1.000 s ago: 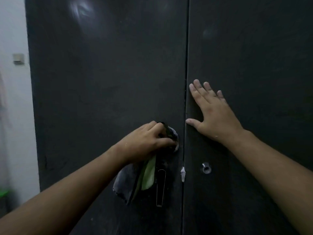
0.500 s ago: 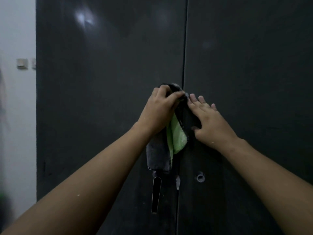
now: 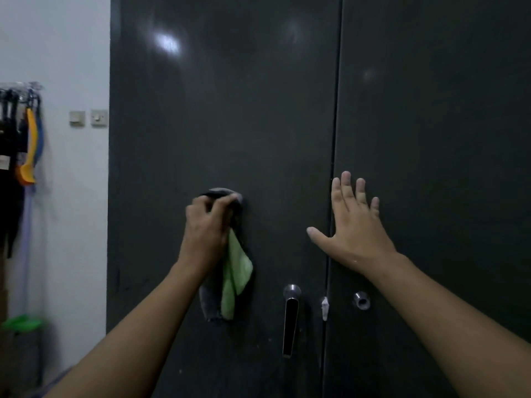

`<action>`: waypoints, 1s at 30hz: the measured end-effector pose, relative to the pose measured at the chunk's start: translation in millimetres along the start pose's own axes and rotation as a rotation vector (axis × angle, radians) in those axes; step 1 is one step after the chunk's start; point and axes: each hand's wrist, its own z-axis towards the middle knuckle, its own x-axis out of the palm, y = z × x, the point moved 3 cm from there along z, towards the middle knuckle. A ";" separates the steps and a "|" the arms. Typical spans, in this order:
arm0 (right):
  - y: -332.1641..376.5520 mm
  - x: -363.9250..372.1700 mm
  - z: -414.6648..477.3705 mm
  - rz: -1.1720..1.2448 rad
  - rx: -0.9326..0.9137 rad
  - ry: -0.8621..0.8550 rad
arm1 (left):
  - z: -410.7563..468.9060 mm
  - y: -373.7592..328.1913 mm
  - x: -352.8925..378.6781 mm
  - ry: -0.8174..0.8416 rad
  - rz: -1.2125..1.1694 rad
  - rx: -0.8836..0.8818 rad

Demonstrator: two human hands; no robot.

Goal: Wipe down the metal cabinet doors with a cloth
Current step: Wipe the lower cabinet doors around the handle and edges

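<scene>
The cloth point(image 3: 234, 271), grey with a pale green side, is bunched against the left cabinet door point(image 3: 224, 110) about mid-height, left of the seam between the doors. The left hand point(image 3: 205, 222) grips its upper end with curled fingers and holds it to the metal, and the loose end hangs down below the wrist. The right hand point(image 3: 353, 225) lies flat and unclenched on the right cabinet door point(image 3: 445, 124), just beside the seam, fingers straight and spread, the thumb reaching across onto the left door.

Below the hands a long silver lever handle point(image 3: 290, 320) hangs downward on the left door, right of the cloth. A small white scrap point(image 3: 324, 308) sits on the seam, and a round metal fitting point(image 3: 361, 300) (perhaps a lock, too small to tell) is on the right door near it.

Left of the cabinet is a white wall point(image 3: 57, 53) with two switch plates point(image 3: 88, 118). Further left, dark and orange items point(image 3: 30, 145) hang from a rack, and something green point(image 3: 20, 323) sits low down, blurred.
</scene>
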 end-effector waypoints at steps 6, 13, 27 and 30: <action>6.4 5.8 -0.5 0.015 0.024 -0.028 | 19.6 25.7 -10.1 -0.247 -0.086 -0.513; 2.7 13.6 -1.8 0.014 -0.002 -0.055 | -39.3 4.1 19.8 0.061 0.032 -0.074; -19.0 19.6 -13.7 -0.065 -0.119 -0.087 | -67.3 -30.6 41.6 0.052 -0.018 -0.048; -20.6 18.3 -14.4 -0.013 -0.125 -0.098 | -67.3 -52.2 56.0 0.145 -0.080 0.144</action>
